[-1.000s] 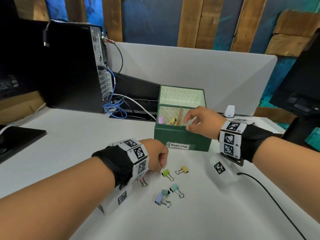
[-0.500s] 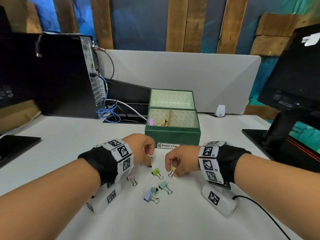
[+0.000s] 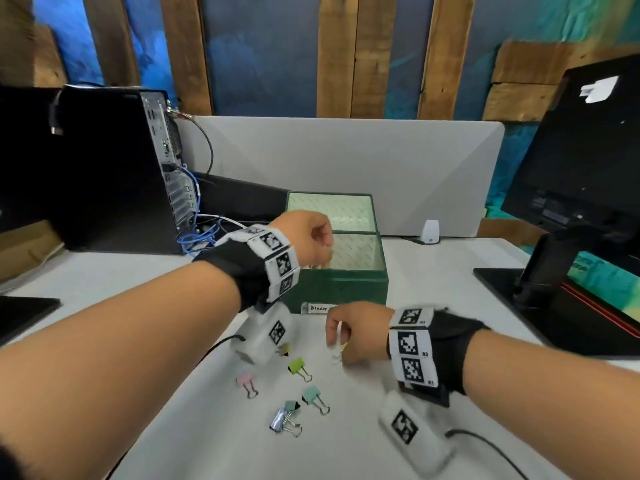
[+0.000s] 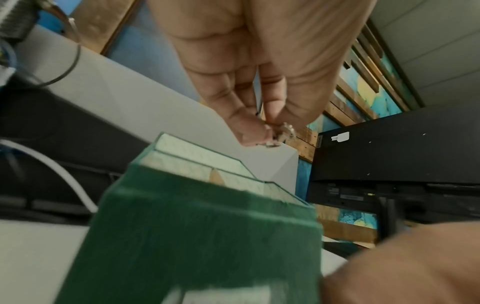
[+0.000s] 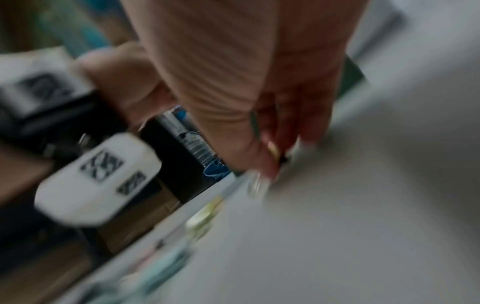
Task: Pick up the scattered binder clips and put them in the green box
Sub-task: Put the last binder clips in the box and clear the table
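The green box (image 3: 341, 288) stands open at mid-table, labelled "Binder". My left hand (image 3: 321, 244) hovers over its near left corner and pinches a binder clip (image 4: 279, 134) by its wire handles, above the box (image 4: 207, 236). My right hand (image 3: 341, 344) is low on the table in front of the box and pinches a yellow binder clip (image 5: 273, 148), blurred in the right wrist view. Loose clips lie on the table: green (image 3: 297, 366), pink (image 3: 245, 380), teal (image 3: 312, 394), and a lilac and teal pair (image 3: 284, 415). Another yellowish clip (image 3: 284, 348) peeks from under my left wrist camera.
A black computer tower (image 3: 114, 168) with blue cables (image 3: 199, 237) stands at the back left. A monitor stand (image 3: 554, 271) is on the right. A grey divider (image 3: 346, 161) runs behind the box, with a small white device (image 3: 430, 232) by it. A black cable (image 3: 485, 445) trails from my right wrist.
My left hand has risen from the table with a clip to above the box's near left corner. My right hand, back from the box, stays at the yellow clip.
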